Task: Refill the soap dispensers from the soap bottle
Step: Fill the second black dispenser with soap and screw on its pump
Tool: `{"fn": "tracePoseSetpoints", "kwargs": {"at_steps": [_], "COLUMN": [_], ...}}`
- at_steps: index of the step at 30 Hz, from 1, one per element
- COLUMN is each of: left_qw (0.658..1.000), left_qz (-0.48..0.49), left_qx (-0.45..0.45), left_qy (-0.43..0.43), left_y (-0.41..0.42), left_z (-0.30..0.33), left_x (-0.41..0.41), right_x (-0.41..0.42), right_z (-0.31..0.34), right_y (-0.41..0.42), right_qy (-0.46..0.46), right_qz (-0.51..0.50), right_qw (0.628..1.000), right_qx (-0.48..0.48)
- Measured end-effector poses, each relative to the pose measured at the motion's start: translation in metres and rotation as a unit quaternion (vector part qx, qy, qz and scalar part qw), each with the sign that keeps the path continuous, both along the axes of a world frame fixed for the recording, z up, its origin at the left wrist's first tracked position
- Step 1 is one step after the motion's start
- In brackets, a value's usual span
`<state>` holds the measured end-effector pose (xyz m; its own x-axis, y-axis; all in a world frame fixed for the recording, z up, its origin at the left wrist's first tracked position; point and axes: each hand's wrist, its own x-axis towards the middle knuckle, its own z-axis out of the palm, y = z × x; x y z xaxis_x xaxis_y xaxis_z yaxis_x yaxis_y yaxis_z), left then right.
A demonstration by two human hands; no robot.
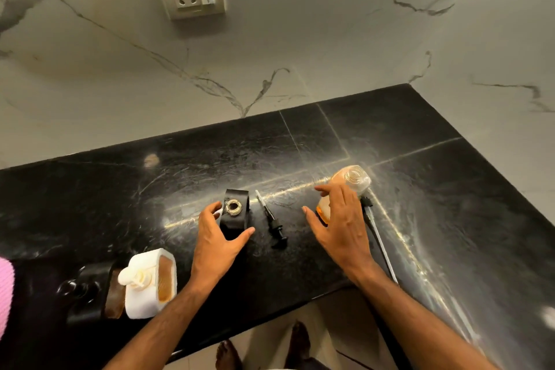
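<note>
Far left on the black counter (390,135) there's a dark dispenser (87,297) with its pump on, and right beside it a white dispenser (147,282), pump on too, with amber soap showing through its side window. Can't tell how full the dark one is.

Next over, the left hand (217,237) is wrapped around the open black dispenser (235,213), thumb on one side and fingers on the other. Its neck is uncovered and I can't see any level inside. It looks boxy and rigid, so holding it low around the body should keep it steady while pouring.

Its pump (271,224) lies flat on the counter just to the right.

Then the right hand (339,219), fingers spread and loose, is touching the clear soap bottle (345,189) but not really gripping it. Cap's off and there's orange soap in it. Probably thin plastic, squishy and maybe slick, so I'd grab it mid-body, not by the neck.
</note>
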<state>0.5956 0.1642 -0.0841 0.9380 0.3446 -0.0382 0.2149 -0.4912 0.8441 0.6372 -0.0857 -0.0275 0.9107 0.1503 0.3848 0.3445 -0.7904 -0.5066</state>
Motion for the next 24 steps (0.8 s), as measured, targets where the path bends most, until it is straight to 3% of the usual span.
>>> {"fn": "tracePoseSetpoints", "kwargs": {"at_steps": [6, 10, 17, 24], "left_qw": [1.000, 1.000, 0.999, 0.999], "left_qz": [-0.010, -0.008, -0.006, 0.014], "left_qx": [-0.015, -0.024, -0.042, -0.040], "left_qy": [-0.018, -0.014, -0.014, 0.003], "left_y": [-0.004, -0.005, -0.006, -0.007], "left_z": [-0.005, -0.005, -0.005, -0.006], "left_x": [0.013, 0.018, 0.017, 0.007], "right_x": [0.001, 0.014, 0.030, 0.037], "right_z": [0.009, 0.002, -0.026, -0.033], "right_y": [-0.016, -0.027, -0.031, -0.026], "right_qy": [-0.062, -0.018, 0.103, 0.134], "right_qz": [-0.098, -0.177, -0.172, -0.166], "right_qw": [0.992, 0.981, 0.967, 0.946], "right_qx": [0.050, 0.083, 0.159, 0.244]}}
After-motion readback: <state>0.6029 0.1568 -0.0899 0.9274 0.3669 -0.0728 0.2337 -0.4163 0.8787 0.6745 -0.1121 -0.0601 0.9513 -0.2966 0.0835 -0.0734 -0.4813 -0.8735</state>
